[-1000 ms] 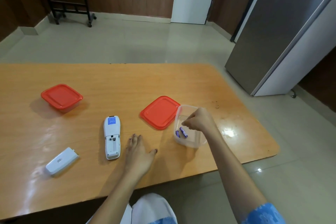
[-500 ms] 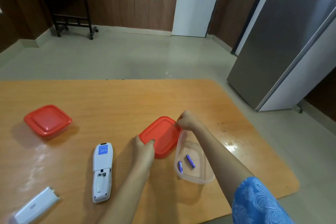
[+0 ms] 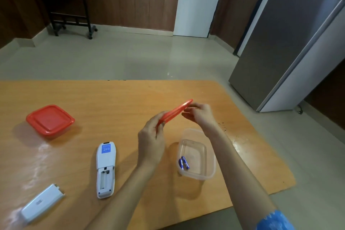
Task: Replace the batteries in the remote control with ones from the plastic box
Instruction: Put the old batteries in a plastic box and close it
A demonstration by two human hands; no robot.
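Note:
A white remote control (image 3: 105,169) lies face down on the wooden table (image 3: 112,102), its battery bay open and empty. Its white cover (image 3: 42,202) lies apart at the lower left. A clear plastic box (image 3: 196,155) stands open to the right of the remote, with two blue batteries (image 3: 183,163) in its near-left corner. Above the table, both hands hold the box's red lid (image 3: 175,111) tilted on edge: my left hand (image 3: 151,138) grips its near end and my right hand (image 3: 200,115) its far end.
A second clear box with a red lid (image 3: 50,120) on it stands shut at the left of the table. A grey fridge (image 3: 291,43) stands right of the table, near its far right corner. A white door (image 3: 197,2) and a dark side table (image 3: 67,3) are across the room.
My right hand left the clear box and both hands went to the red lid beside it. They have lifted the lid off the table and tilted it on edge.

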